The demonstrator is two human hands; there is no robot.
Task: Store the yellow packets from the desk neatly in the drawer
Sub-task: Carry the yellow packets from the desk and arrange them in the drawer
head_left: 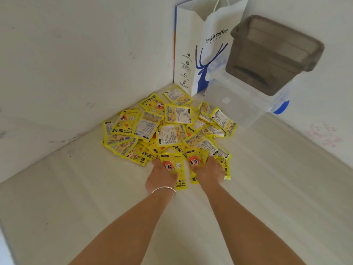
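A loose heap of several yellow hand-warmer packets [168, 131] lies on the pale desk [95, 197], pushed into the corner where two white walls meet. My left hand [161, 175] rests at the heap's near edge, its thumb on a face-up packet [176, 170] with a cartoon face. My right hand [209, 172] lies beside it, fingers on another cartoon-face packet [197, 161]. Both hands press on the packets from above; whether they grip them is unclear. A silver bangle [165, 189] circles my left wrist. No drawer is in view.
A white and blue paper coffee bag [202, 54] stands in the corner behind the heap. To its right a grey translucent bin [275, 52] sits on a clear plastic box [238, 100] with blue clips. Bare desk surface stretches around my forearms.
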